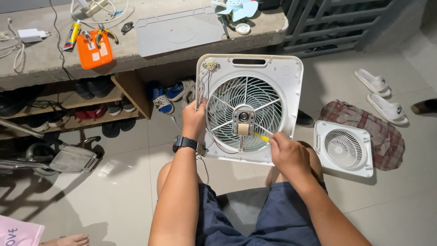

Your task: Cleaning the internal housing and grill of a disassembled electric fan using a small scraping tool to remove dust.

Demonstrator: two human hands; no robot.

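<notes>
The person sits with a white box fan housing (249, 107) propped upright on the knees, its grille and bare motor mount (243, 122) facing the camera. The left hand (193, 119), a black watch (185, 143) on its wrist, grips the housing's left edge with fingers curled around it. The right hand (287, 152) closes its fingers on a yellow-handled screwdriver (261, 136) aimed at the motor mount. A second fan grille panel (343, 148) lies on the floor, partly on a checked cloth (387, 136).
</notes>
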